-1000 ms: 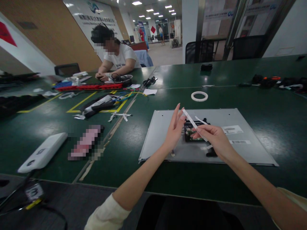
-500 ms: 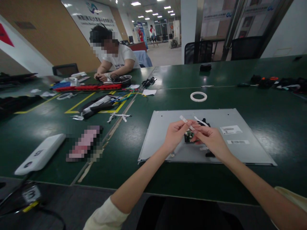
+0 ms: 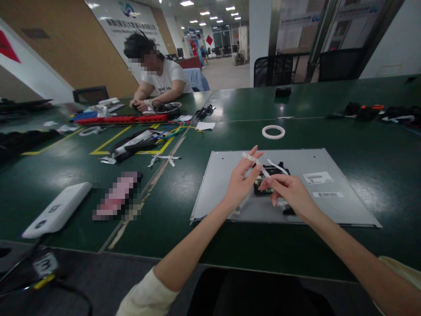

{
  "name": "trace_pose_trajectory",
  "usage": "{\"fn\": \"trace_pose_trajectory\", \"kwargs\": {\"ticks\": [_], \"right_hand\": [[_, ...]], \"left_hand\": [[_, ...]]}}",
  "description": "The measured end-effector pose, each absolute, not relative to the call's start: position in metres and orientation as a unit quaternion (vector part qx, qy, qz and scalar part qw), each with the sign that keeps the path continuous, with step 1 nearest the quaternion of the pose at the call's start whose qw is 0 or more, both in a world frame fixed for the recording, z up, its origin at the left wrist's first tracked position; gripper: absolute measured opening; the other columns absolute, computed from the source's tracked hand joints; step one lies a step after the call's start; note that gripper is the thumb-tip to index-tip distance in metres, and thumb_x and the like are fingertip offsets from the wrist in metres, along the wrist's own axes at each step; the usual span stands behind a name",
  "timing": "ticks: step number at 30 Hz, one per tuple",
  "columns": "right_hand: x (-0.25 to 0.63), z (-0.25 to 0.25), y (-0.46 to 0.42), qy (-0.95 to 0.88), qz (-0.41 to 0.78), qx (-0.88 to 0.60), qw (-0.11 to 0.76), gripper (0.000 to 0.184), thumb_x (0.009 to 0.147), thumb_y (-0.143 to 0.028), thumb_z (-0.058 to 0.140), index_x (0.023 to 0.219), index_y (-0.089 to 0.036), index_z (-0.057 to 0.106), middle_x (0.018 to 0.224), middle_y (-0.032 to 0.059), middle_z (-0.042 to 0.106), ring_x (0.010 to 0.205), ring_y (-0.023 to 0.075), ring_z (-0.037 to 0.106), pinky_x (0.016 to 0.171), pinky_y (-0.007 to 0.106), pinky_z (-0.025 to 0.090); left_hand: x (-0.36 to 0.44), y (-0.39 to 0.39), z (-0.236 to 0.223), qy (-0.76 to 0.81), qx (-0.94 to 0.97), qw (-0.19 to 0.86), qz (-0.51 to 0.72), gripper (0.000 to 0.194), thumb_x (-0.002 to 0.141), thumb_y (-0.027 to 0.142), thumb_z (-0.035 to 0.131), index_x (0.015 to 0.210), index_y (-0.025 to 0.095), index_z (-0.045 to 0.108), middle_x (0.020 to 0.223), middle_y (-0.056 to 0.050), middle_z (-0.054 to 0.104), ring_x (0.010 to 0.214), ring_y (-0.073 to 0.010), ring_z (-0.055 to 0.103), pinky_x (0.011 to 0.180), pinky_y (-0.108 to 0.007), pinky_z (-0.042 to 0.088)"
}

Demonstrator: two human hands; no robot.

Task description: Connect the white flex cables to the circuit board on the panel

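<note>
A short strip of white tape (image 3: 250,158) is stretched at a slant between my two hands. My left hand (image 3: 240,183) has its thumb and fingers around the strip's upper part, some fingertips extended. With thumb and forefinger, my right hand (image 3: 291,189) pinches the lower end. Below them a grey metal panel (image 3: 215,193) lies flat on the table. On it is a green circuit board in a black frame (image 3: 258,188), partly hidden by my hands. Another white tape strip (image 3: 277,166) curls up at the board's far edge.
A roll of white tape (image 3: 273,137) lies beyond the panel on the green table (image 3: 184,193). To the left are a pixelated pink object (image 3: 116,195), a white power bank-like device (image 3: 59,210) and tape scraps (image 3: 164,159). A person (image 3: 161,79) sits across the table.
Half a second ago both hands pinched the strip close together. Now my left fingers have opened out somewhat and the strip's upper part shows more. The panel has stayed in place.
</note>
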State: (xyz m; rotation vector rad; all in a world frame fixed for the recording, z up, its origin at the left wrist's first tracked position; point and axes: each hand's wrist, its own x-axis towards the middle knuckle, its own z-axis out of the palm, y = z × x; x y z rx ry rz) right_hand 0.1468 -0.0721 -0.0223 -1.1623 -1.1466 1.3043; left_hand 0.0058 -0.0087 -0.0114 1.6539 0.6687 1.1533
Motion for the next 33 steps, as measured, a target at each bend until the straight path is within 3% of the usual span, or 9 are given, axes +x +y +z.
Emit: {"fn": "trace_pose_trajectory", "kwargs": {"ticks": [2, 5, 8, 13, 16, 23, 26, 29, 33], "right_hand": [[0.147, -0.021, -0.073, -0.474, 0.547, -0.477, 0.499, 0.039, 0.076, -0.052, 0.061, 0.084, -0.015, 0.067, 0.064, 0.003, 0.064, 0.041, 0.0087, 0.051, 0.043, 0.022, 0.043], [0.146, -0.02, -0.074, -0.488, 0.544, -0.474, 0.491, 0.038, 0.077, -0.05, 0.06, 0.086, -0.014, 0.067, 0.058, 0.002, 0.062, 0.044, 0.0098, 0.053, 0.045, 0.022, 0.044], [0.146, -0.021, -0.074, -0.501, 0.533, -0.469, 0.496, 0.036, 0.08, -0.047, 0.058, 0.089, -0.014, 0.066, 0.061, 0.0023, 0.063, 0.046, 0.0098, 0.054, 0.047, 0.022, 0.045], [0.146, -0.026, -0.073, -0.501, 0.534, -0.476, 0.487, 0.039, 0.08, -0.048, 0.057, 0.093, -0.013, 0.066, 0.064, 0.0036, 0.065, 0.046, 0.01, 0.055, 0.047, 0.022, 0.045], [0.147, -0.029, -0.071, -0.497, 0.546, -0.479, 0.475, 0.041, 0.081, -0.048, 0.056, 0.095, -0.011, 0.066, 0.064, 0.0044, 0.065, 0.044, 0.0093, 0.055, 0.047, 0.022, 0.044], [0.14, -0.024, -0.073, -0.458, 0.603, -0.438, 0.484, 0.065, 0.077, -0.045, 0.062, 0.135, -0.023, 0.043, 0.063, -0.001, 0.063, 0.047, 0.012, 0.058, 0.046, 0.024, 0.049], [0.138, -0.023, -0.074, -0.454, 0.62, -0.432, 0.472, 0.059, 0.075, -0.045, 0.064, 0.127, -0.021, 0.052, 0.064, -0.0001, 0.064, 0.045, 0.0113, 0.057, 0.043, 0.023, 0.048], [0.139, -0.024, -0.075, -0.463, 0.623, -0.439, 0.453, 0.044, 0.076, -0.049, 0.061, 0.102, -0.014, 0.064, 0.06, 0.0015, 0.063, 0.04, 0.0096, 0.054, 0.04, 0.021, 0.045], [0.142, -0.023, -0.074, -0.47, 0.609, -0.453, 0.451, 0.04, 0.079, -0.052, 0.056, 0.082, -0.013, 0.063, 0.055, 0.0011, 0.061, 0.038, 0.009, 0.052, 0.039, 0.02, 0.043]], "left_hand": [[0.006, -0.006, -0.013, 0.269, 0.646, 0.513, 0.498, 0.052, 0.082, 0.036, 0.06, 0.131, 0.031, 0.044, 0.144, -0.007, 0.038, 0.128, -0.0216, 0.041, 0.105, -0.038, 0.033], [0.005, 0.001, -0.016, 0.275, 0.572, 0.577, 0.514, 0.064, 0.083, 0.042, 0.058, 0.139, 0.031, 0.03, 0.134, -0.01, 0.05, 0.118, -0.0218, 0.053, 0.101, -0.041, 0.037], [0.004, 0.005, -0.016, 0.285, 0.507, 0.642, 0.501, 0.063, 0.082, 0.05, 0.055, 0.136, 0.022, 0.036, 0.111, -0.013, 0.066, 0.109, -0.0238, 0.059, 0.097, -0.042, 0.041], [0.003, 0.004, -0.015, 0.287, 0.503, 0.693, 0.43, 0.049, 0.079, 0.052, 0.058, 0.11, 0.015, 0.061, 0.097, -0.013, 0.07, 0.095, -0.0233, 0.065, 0.088, -0.037, 0.047], [0.004, 0.001, -0.017, 0.309, 0.548, 0.658, 0.413, 0.037, 0.076, 0.045, 0.064, 0.091, 0.012, 0.069, 0.089, -0.012, 0.072, 0.085, -0.0206, 0.067, 0.081, -0.033, 0.05], [0.004, -0.006, -0.012, 0.33, 0.597, 0.552, 0.479, 0.025, 0.08, 0.038, 0.061, 0.086, 0.017, 0.072, 0.089, -0.006, 0.072, 0.085, -0.0172, 0.066, 0.084, -0.03, 0.048], [0.004, -0.009, -0.008, 0.32, 0.616, 0.549, 0.465, 0.026, 0.082, 0.038, 0.059, 0.088, 0.017, 0.072, 0.089, -0.006, 0.072, 0.085, -0.0178, 0.067, 0.082, -0.03, 0.049], [0.004, -0.009, -0.009, 0.322, 0.619, 0.548, 0.462, 0.027, 0.082, 0.039, 0.058, 0.089, 0.016, 0.071, 0.088, -0.006, 0.072, 0.084, -0.0185, 0.067, 0.082, -0.031, 0.05], [0.005, -0.006, -0.012, 0.342, 0.637, 0.51, 0.466, 0.029, 0.085, 0.04, 0.054, 0.092, 0.017, 0.07, 0.092, -0.007, 0.072, 0.092, -0.0193, 0.066, 0.091, -0.034, 0.046]]}}
